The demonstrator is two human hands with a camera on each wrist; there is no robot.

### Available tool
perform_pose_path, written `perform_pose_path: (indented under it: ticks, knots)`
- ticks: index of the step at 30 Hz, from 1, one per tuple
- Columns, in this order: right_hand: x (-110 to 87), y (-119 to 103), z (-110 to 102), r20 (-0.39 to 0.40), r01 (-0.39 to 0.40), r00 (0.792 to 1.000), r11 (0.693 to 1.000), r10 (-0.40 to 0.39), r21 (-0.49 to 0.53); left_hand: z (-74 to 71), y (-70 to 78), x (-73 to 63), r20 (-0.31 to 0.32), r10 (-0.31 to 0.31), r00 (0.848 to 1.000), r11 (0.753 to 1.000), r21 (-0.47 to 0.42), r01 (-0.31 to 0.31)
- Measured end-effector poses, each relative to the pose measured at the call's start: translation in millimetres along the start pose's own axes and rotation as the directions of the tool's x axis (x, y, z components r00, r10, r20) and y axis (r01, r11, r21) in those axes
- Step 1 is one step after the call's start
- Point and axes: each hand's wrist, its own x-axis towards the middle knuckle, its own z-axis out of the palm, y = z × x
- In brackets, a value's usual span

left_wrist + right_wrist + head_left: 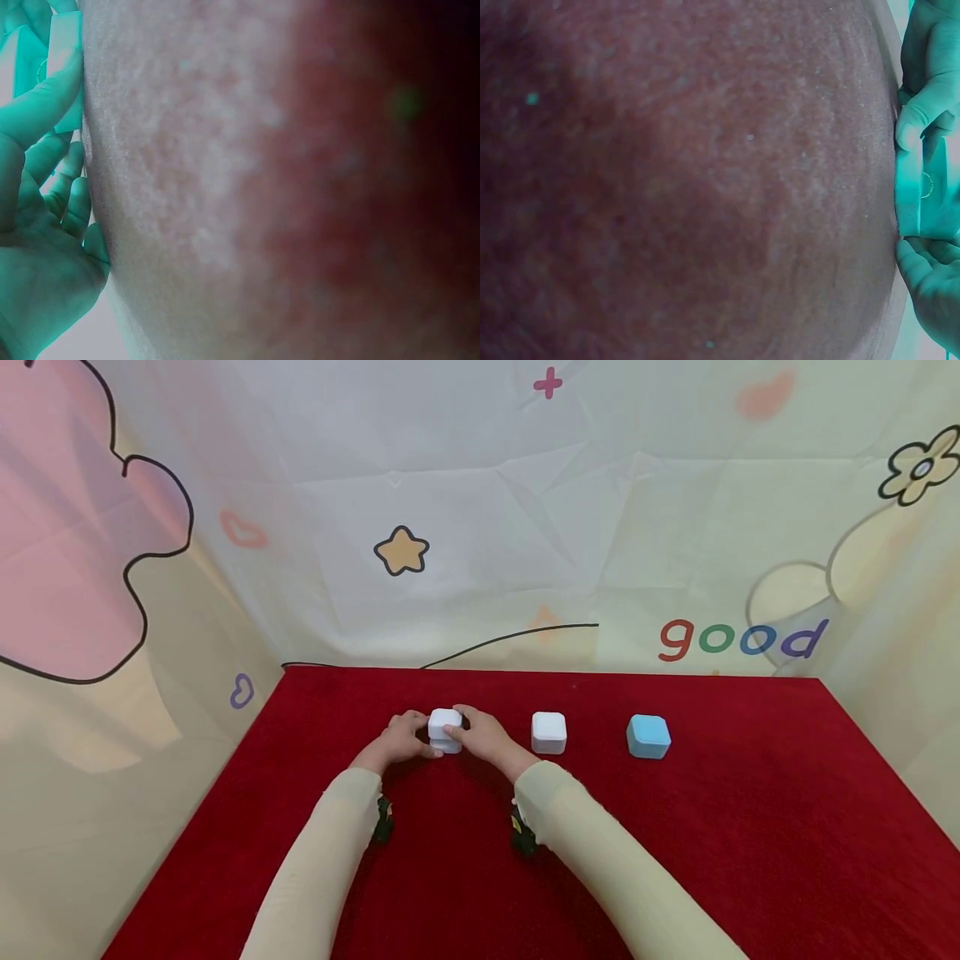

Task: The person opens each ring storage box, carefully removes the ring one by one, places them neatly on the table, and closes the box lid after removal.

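Note:
A small white box (446,724) stands on the red cloth, its upper part raised a little off its lower part. My left hand (401,742) grips the lower part from the left, thumb across the front of the base (66,97) in the left wrist view. From the right, my right hand (483,735) holds the upper part, thumb on its front. In the right wrist view, the upper part (949,180) tilts up from the base, and a thin yellowish curved strand (928,184) shows in the gap. The far fingers are hidden behind the box.
Another white box (549,732) sits to the right of my hands, with a light blue box (648,737) further right. A red cloth (720,835) covers the table. Behind its back edge hangs a printed curtain (480,552).

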Motion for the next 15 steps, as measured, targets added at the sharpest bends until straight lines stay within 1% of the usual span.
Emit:
perform_pose_path:
  ticks: [7, 15]
  knots:
    - [1.0, -0.9, -1.2, 0.001, -0.007, 1.000, 1.000, 0.007, -0.005, -0.2, 1.0, -0.7, -0.002, -0.015, 1.000, 1.000, 0.004, 0.015]
    - [0.6, -1.8, -1.2, -0.004, -0.002, 1.000, 1.000, 0.003, 0.008, -0.2, 3.2, -2.4, -0.008, -0.005, 1.000, 1.000, 0.006, 0.005]
